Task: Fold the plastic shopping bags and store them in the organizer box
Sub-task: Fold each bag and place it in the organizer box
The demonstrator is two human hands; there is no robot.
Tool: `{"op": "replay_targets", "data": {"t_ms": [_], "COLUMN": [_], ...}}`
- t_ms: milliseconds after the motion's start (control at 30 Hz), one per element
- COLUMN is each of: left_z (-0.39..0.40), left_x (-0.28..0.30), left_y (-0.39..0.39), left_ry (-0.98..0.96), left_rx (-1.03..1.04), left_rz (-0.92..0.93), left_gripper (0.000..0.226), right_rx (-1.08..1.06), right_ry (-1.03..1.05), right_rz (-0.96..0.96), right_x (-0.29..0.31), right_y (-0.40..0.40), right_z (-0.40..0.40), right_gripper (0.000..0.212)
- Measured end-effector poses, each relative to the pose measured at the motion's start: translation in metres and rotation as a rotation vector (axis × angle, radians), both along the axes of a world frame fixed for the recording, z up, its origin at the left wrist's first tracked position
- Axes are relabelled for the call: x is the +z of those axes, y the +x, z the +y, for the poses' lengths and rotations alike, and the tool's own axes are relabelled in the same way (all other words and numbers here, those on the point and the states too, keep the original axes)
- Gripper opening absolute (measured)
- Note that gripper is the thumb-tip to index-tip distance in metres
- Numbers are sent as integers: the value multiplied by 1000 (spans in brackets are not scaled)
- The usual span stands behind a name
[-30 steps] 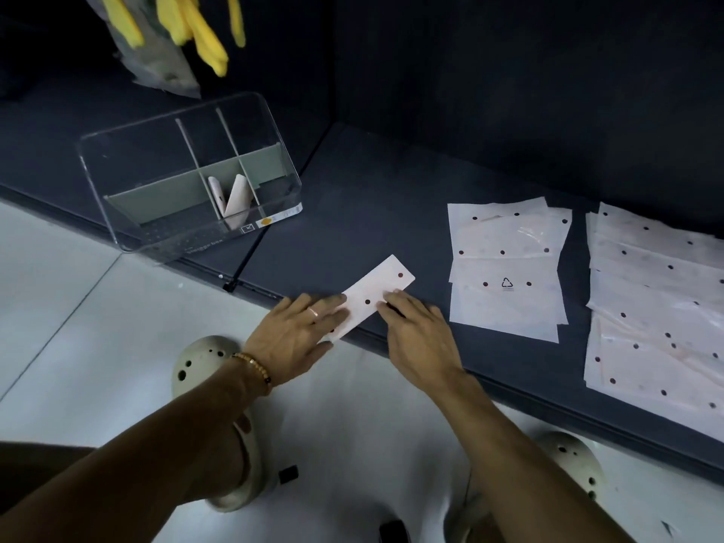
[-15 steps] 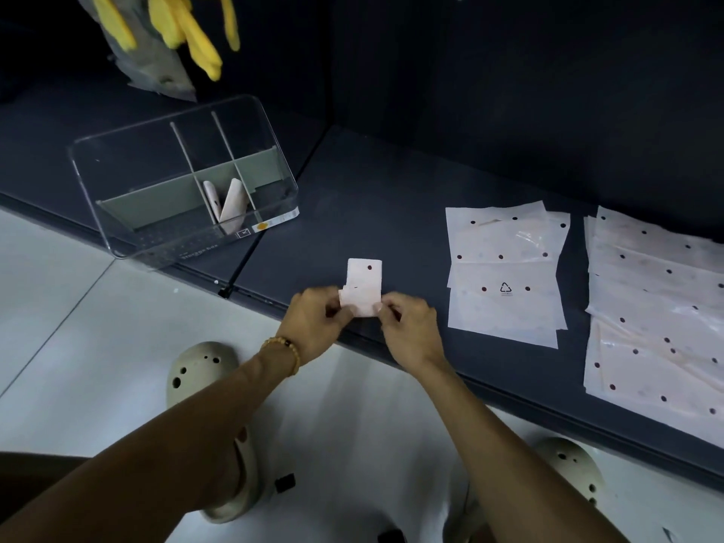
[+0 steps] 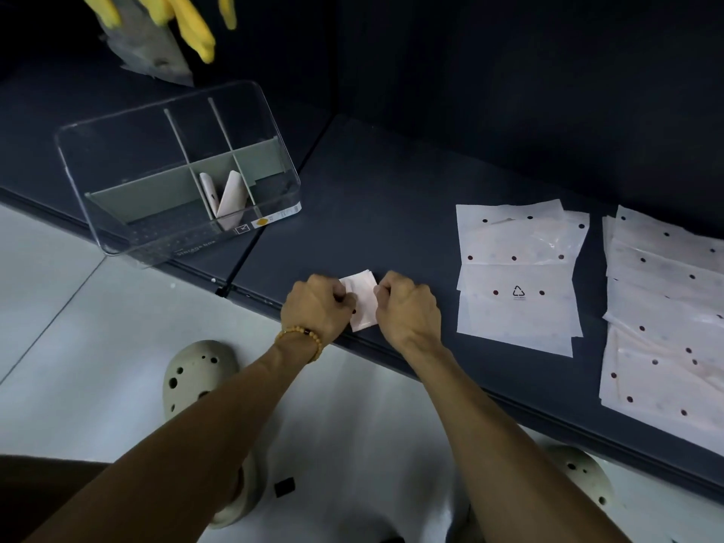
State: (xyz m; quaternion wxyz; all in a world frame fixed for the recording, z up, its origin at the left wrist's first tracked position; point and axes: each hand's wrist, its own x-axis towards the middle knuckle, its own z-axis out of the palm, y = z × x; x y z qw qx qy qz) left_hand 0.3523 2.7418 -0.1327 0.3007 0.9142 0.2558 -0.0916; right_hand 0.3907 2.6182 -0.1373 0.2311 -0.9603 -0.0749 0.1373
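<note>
Folded shorter than half a second ago, now a small white dotted plastic packet (image 3: 362, 297) at the near edge of the dark grey shelf (image 3: 391, 197). Pinched on its left side by curled fingers of the left hand (image 3: 317, 303), beaded bracelet (image 3: 299, 335) at the wrist; pinched on its right by the right hand (image 3: 407, 307). Left and further back, a clear compartmented organizer box (image 3: 117, 213) holding two folded bags (image 3: 231, 194) in its middle slot. Right, two stacks of flat white dotted bags (image 3: 513, 315).

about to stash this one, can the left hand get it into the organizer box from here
Probably yes: the left hand pinches the folded bag, the organizer box stands open-topped to its left, with bare surface between.
</note>
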Motion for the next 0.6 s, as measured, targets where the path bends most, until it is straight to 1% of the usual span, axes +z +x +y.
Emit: {"op": "replay_targets", "data": {"t_ms": [100, 167, 200, 267, 333, 400, 467, 533, 567, 600], "left_z": [3, 6, 7, 10, 13, 16, 19, 19, 19, 18], "left_x": [-4, -8, -10, -12, -13, -14, -14, -14, -14, -14], "left_y": [-5, -7, -7, -7, -9, -12, -14, -17, -19, -21], "left_ry": [127, 154, 158, 177, 274, 373, 391, 374, 365, 361], "left_rx": [-1, -30, -85, -273, -478, -584, -572, -519, -493, -471], "left_rz": [-36, -141, -208, -305, -319, -320, -328, -347, -368, -390], "left_gripper": [21, 27, 30, 31, 32, 31, 26, 19, 16, 14], "right_rx": [45, 54, 53, 56, 55, 3, -38, 23, 75, 125], "right_ry": [-65, -93, -97, -113, -103, -4, 76, 37, 1, -39], "right_rz": [-78, -112, -121, -127, -120, -130, -262, -440, -490, -497], "right_x": [-3, -4, -4, -4, -5, -5, -5, -12, -16, -21], "right_y": [-1, -1, -1, 1, 1, -1, -9, -26, -35, -41], "right_z": [3, 5, 6, 8, 9, 6, -3, -14, -18, -22], "right_gripper": [20, 20, 19, 18, 17, 19, 18, 20, 22, 26]}}
